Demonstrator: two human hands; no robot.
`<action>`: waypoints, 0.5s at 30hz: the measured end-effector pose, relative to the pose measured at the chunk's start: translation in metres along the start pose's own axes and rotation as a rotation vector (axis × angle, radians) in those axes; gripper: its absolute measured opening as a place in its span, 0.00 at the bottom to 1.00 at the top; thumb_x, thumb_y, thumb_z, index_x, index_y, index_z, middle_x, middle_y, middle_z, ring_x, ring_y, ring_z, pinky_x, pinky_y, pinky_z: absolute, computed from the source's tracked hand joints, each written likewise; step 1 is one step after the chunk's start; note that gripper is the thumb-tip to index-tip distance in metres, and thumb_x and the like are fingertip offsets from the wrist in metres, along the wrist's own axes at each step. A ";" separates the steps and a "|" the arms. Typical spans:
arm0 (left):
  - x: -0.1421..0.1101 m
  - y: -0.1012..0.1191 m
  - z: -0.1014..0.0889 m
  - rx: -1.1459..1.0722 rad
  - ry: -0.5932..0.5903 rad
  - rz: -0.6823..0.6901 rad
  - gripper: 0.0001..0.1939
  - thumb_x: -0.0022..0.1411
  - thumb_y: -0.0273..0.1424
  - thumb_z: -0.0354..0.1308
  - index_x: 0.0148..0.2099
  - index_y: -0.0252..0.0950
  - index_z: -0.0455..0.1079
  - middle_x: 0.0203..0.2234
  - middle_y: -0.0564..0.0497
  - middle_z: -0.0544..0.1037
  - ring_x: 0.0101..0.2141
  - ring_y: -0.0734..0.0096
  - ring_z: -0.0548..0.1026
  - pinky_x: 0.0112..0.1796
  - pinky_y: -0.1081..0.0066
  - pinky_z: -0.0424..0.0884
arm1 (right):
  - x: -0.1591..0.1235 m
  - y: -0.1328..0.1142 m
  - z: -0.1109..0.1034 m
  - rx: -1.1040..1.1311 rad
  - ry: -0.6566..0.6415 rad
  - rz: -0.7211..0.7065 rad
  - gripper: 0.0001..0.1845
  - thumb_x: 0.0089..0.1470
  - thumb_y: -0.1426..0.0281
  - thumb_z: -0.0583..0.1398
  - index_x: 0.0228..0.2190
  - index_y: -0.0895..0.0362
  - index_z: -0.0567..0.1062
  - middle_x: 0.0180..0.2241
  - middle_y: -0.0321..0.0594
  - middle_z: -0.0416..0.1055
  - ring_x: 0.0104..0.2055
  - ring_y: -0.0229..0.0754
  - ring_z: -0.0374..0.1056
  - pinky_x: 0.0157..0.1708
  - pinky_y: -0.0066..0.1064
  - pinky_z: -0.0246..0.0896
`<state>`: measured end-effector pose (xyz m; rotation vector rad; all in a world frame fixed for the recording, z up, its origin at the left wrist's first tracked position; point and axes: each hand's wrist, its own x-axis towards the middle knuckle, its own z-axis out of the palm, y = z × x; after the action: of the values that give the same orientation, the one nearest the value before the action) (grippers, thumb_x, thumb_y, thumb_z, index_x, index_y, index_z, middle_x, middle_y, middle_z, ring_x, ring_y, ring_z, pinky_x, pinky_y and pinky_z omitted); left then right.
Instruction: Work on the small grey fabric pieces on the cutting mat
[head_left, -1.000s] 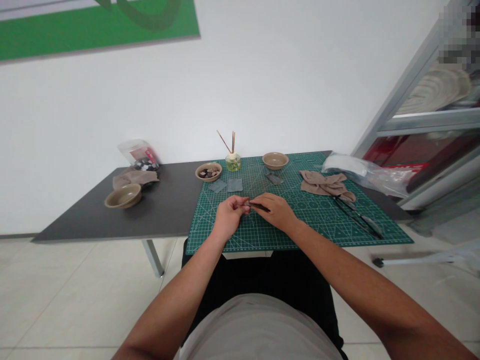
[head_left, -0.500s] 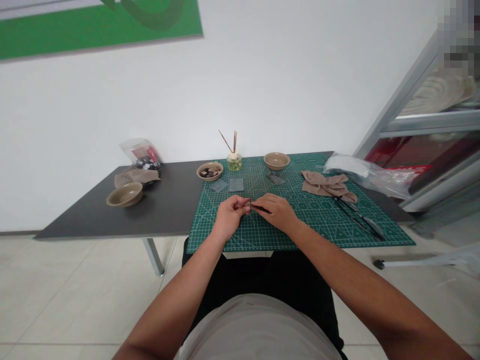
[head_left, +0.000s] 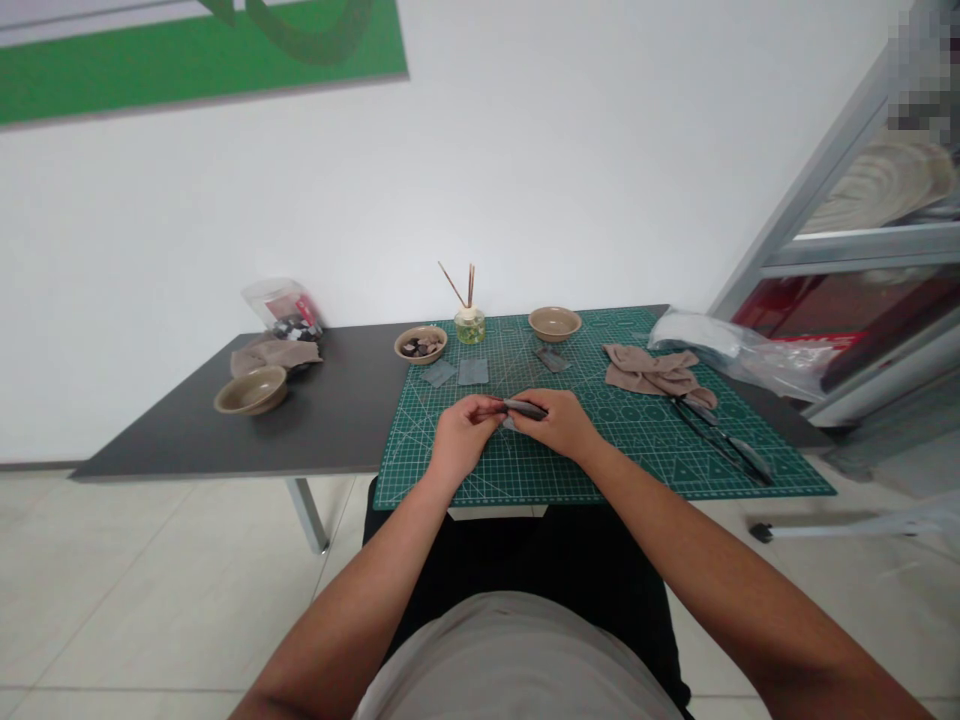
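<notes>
Both my hands meet over the middle of a green cutting mat (head_left: 637, 450) on a dark table (head_left: 322, 420). My right hand (head_left: 559, 422) is closed on a thin dark tool (head_left: 525, 407) that points left. My left hand (head_left: 461, 437) pinches something small at the tool's tip; I cannot make out what it is. Two small grey squares (head_left: 457, 373) lie on the mat just beyond my hands.
At the mat's far edge stand a bowl of dark pieces (head_left: 420, 344), a small jar with sticks (head_left: 469, 322) and a tan bowl (head_left: 554, 322). Beige cloth (head_left: 652, 370) and long dark scissors (head_left: 724, 440) lie to the right, a plastic bag (head_left: 735, 345) beyond. Left: another bowl (head_left: 251, 389), cloth, clear bag.
My hands have drawn slightly nearer to me and closer together; the dark tool now lies more level between them. Nothing else on the table has moved.
</notes>
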<state>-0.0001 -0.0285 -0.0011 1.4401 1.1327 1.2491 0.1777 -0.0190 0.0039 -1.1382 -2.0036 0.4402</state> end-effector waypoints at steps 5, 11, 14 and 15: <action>0.001 -0.002 0.000 -0.038 0.017 -0.056 0.10 0.46 0.25 0.66 0.35 0.35 0.75 0.28 0.51 0.80 0.32 0.68 0.78 0.40 0.65 0.74 | 0.001 0.003 0.000 0.084 -0.032 0.000 0.06 0.51 0.69 0.64 0.33 0.52 0.80 0.32 0.35 0.79 0.34 0.40 0.74 0.35 0.30 0.64; -0.001 0.001 0.002 0.003 0.069 -0.050 0.08 0.44 0.26 0.67 0.32 0.36 0.77 0.29 0.50 0.81 0.31 0.68 0.78 0.39 0.66 0.74 | 0.001 0.006 -0.002 0.120 -0.049 0.048 0.06 0.52 0.67 0.64 0.32 0.54 0.81 0.30 0.35 0.79 0.32 0.40 0.73 0.34 0.29 0.62; -0.002 0.003 0.001 0.037 0.066 -0.017 0.07 0.44 0.26 0.66 0.30 0.36 0.77 0.30 0.51 0.81 0.31 0.69 0.77 0.38 0.66 0.74 | 0.002 0.004 -0.002 0.106 -0.070 0.050 0.05 0.52 0.68 0.64 0.32 0.55 0.80 0.30 0.35 0.78 0.32 0.39 0.72 0.34 0.28 0.61; -0.002 0.003 0.001 0.044 0.062 -0.012 0.07 0.44 0.26 0.66 0.30 0.36 0.77 0.30 0.51 0.81 0.31 0.69 0.77 0.38 0.66 0.74 | 0.002 0.003 -0.002 0.100 -0.082 0.046 0.05 0.52 0.69 0.64 0.33 0.55 0.80 0.30 0.35 0.78 0.32 0.38 0.71 0.34 0.28 0.60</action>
<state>0.0010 -0.0307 0.0012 1.4331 1.2155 1.2748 0.1808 -0.0156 0.0042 -1.1221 -2.0048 0.6132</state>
